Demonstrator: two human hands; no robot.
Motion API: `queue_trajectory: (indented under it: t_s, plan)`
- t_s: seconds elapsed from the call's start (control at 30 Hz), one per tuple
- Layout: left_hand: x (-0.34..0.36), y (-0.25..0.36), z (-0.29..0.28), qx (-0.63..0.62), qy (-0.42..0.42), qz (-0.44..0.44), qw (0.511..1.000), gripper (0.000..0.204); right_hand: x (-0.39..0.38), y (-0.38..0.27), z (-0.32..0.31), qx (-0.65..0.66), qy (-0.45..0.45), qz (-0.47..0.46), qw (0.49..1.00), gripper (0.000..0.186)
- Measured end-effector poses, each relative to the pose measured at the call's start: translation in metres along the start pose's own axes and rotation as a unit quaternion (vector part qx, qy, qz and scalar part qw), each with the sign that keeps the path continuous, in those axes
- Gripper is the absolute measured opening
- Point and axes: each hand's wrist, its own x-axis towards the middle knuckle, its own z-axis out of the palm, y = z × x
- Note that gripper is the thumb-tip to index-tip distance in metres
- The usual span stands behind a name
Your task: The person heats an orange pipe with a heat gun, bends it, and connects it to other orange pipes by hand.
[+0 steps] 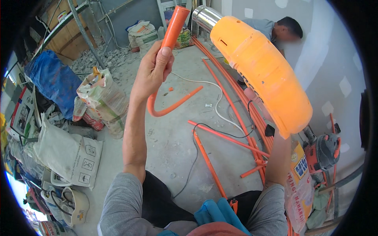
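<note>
My left hand [157,67] grips a bent orange plastic pipe [177,106] near the top, with its straight end raised and its curved part hanging below in a hook. My right hand [260,104] is wrapped round a large orange heat gun [264,70], mostly hidden behind its body. The gun's metal nozzle [206,17] points up and left, close beside the raised end of the pipe. A dark cord [212,129] loops across the concrete floor below, among loose orange pipes [208,161].
Another person [287,29] bends low by the white wall. Long pipes [208,55] lie on the floor. Sacks [102,94], a blue tarp [51,82], buckets [75,208] and scaffolding [86,35] fill the left. A power tool [321,151] stands at the right.
</note>
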Motion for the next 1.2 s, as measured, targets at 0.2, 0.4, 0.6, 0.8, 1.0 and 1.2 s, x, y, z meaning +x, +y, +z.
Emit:
queue_trajectory:
  t_s: [0.2, 0.4, 0.6, 0.8, 1.0, 1.2]
  plan:
    - [-0.002, -0.006, -0.002, 0.016, 0.029, 0.005, 0.999, 0.042, 0.003, 0.001, 0.005, 0.005, -0.004, -0.001, 1.0, 0.049]
    - [-0.002, 0.001, 0.003, 0.008, 0.036, -0.025, 0.999, 0.045, 0.004, -0.001, 0.008, 0.002, -0.006, 0.001, 1.0, 0.049]
    - [-0.002, -0.004, 0.002, 0.014, 0.045, -0.027, 0.999, 0.04, 0.005, -0.001, 0.013, 0.0, -0.012, 0.003, 1.0, 0.048]
    - [-0.002, -0.006, 0.005, 0.056, 0.072, -0.009, 0.996, 0.039, 0.004, -0.004, 0.009, 0.007, -0.008, -0.004, 1.0, 0.048]
    - [-0.004, 0.0, -0.007, 0.048, 0.083, 0.002, 0.995, 0.038, 0.007, 0.003, 0.015, 0.012, -0.012, -0.002, 1.0, 0.048]
    - [-0.003, 0.0, -0.012, 0.073, 0.069, 0.033, 0.994, 0.035, 0.012, 0.0, 0.016, 0.003, -0.009, -0.002, 1.0, 0.047]
